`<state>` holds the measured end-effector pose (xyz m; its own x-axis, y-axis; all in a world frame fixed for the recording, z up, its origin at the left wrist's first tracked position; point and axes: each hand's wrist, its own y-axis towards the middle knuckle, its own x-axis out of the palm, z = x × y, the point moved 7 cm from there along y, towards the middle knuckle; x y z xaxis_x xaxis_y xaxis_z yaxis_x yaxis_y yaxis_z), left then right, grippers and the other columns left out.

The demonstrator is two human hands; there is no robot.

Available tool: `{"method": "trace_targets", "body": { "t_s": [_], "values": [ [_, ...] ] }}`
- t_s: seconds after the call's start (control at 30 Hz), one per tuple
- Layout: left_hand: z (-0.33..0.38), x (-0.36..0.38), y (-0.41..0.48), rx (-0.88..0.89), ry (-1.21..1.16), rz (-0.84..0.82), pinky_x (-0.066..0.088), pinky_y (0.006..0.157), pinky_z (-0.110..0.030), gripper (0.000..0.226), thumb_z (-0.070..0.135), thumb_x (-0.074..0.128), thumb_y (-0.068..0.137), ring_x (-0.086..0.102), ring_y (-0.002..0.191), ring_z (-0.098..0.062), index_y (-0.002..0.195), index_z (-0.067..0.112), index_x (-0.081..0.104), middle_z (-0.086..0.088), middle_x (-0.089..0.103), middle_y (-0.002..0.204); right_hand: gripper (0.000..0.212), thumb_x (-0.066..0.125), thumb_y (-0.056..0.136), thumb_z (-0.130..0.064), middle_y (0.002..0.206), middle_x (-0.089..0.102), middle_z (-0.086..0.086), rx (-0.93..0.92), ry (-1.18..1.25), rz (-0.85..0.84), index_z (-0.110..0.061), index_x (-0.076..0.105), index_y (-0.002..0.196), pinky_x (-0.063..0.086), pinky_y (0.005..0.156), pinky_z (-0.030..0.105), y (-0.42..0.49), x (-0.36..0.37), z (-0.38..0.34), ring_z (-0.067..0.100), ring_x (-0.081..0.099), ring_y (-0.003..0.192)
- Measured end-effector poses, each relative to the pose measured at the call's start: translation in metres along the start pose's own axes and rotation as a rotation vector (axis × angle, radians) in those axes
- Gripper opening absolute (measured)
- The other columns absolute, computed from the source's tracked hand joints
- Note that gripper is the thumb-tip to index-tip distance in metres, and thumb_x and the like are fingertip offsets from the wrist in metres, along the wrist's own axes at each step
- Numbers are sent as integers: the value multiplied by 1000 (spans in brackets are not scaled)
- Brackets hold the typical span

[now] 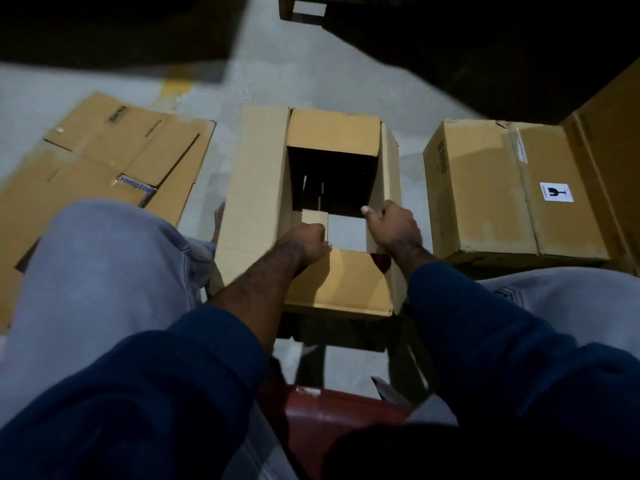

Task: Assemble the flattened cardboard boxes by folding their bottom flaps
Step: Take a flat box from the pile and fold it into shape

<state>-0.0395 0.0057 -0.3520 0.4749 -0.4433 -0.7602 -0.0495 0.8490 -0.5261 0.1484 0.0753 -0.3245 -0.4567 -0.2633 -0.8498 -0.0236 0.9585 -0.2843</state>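
Note:
An opened-up cardboard box (256, 188) stands on the floor between my knees, its end facing up. The far flap (332, 133) and the near flap (336, 282) are folded inward, and grey floor shows through the gap between them. My left hand (306, 242) is curled on the edge of the left flap at the gap. My right hand (389, 225) grips the right flap's edge, thumb on the inside. Both side flaps are partly turned in.
A pile of flattened boxes (104, 161) lies on the floor at the left. An assembled box (491, 188) with a fragile sticker sits at the right, with more cardboard beyond it. A red stool (332, 414) is under me. Dark shapes fill the far end.

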Motion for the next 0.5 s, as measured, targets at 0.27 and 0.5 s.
{"method": "trace_targets", "body": {
  "t_s": [0.27, 0.5],
  "values": [
    [3, -42, -51, 19, -82, -13, 51, 77, -31, 23, 31, 64, 99, 65, 92, -22, 103, 11, 73, -6, 69, 99, 26, 58, 103, -35, 101, 69, 7, -107, -195, -735, -13, 72, 98, 55, 87, 38, -65, 33, -44, 19, 65, 89],
    [-9, 14, -92, -50, 205, -362, 56, 88, -37, 44, 21, 82, 84, 63, 109, -25, 123, 6, 67, -11, 66, 125, 29, 78, 89, -14, 101, 64, 0, -139, -322, -907, -11, 69, 117, 49, 72, 29, -122, 57, -35, 14, 58, 86]
  ]
}}
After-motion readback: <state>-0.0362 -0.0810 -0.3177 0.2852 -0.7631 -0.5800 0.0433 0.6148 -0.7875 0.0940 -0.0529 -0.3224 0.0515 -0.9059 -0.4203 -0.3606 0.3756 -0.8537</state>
